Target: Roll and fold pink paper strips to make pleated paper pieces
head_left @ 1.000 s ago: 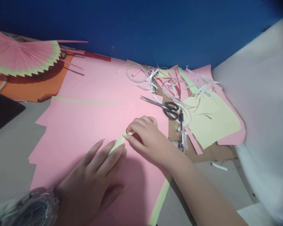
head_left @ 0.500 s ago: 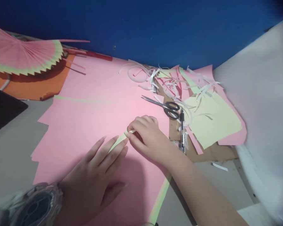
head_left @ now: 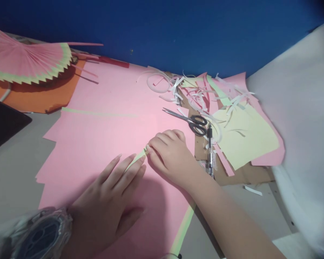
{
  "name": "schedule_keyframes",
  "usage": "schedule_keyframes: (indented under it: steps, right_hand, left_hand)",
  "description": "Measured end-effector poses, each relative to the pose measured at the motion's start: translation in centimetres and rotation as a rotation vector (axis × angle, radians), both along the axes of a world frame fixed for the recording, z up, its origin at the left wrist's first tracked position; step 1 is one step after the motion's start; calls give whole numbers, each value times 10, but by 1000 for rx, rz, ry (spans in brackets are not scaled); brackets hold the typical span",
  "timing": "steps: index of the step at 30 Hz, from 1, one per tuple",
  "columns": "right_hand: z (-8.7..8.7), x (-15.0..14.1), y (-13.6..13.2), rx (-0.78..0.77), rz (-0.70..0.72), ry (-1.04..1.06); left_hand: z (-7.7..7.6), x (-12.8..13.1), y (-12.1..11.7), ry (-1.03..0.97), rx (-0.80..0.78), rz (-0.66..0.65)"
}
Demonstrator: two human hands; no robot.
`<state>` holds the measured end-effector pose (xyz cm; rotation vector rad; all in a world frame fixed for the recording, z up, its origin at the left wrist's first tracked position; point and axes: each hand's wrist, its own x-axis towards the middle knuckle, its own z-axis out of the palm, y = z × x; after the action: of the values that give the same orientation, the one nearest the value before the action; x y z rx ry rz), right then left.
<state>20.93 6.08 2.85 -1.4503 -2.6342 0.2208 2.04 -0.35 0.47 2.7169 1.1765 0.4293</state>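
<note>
Large pink paper sheets (head_left: 102, 133) lie under both hands. A narrow pale green paper strip (head_left: 136, 158) runs diagonally across the pink. My left hand (head_left: 113, 194), below a wrist watch (head_left: 41, 233), rests flat on it with fingers stretched out, two of them bordering the strip. At the strip's upper end my right hand (head_left: 170, 154) is closed, its thumb and index finger pinching the tip. The pinched end is mostly hidden by those fingers. Beyond the right hand lie black-handled scissors (head_left: 196, 122) and a pen (head_left: 210, 151).
A folded pink-and-green paper fan (head_left: 37, 61) sits at the far left above an orange sheet (head_left: 62, 97). A black object (head_left: 5, 122) is at the left edge. Paper scraps (head_left: 202, 97) and a pale yellow sheet (head_left: 243, 136) lie right. A blue wall (head_left: 151, 32) stands behind.
My right thumb and fingers have closed in tighter on the strip's end, and less of the tip shows. My left hand stays flat, shifted slightly. The view has moved a little.
</note>
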Motion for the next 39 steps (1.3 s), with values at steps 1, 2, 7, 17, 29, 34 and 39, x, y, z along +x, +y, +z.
schedule_keyframes:
  steps: [1, 2, 7, 17, 29, 34, 39]
  right_hand:
    - [0, 0, 0, 4, -1, 2]
    - [0, 0, 0, 0, -1, 6]
    - [0, 1, 1, -64, -14, 34]
    - [0, 0, 1, -94, -18, 45]
    - [3, -1, -2, -2, -50, -9]
    - [8, -8, -9, 122, -89, -117]
    - [4, -6, -7, 59, -222, -46]
  left_hand:
    - [0, 0, 0, 1, -1, 4]
    - [0, 0, 0, 2, -7, 8]
    - [-1, -1, 0, -6, -5, 37]
    - [0, -2, 2, 52, -36, 4]
    - [-1, -1, 4, 57, -44, -8]
    - [-2, -3, 3, 55, -52, -21]
    - [-2, -3, 3, 61, -71, -22]
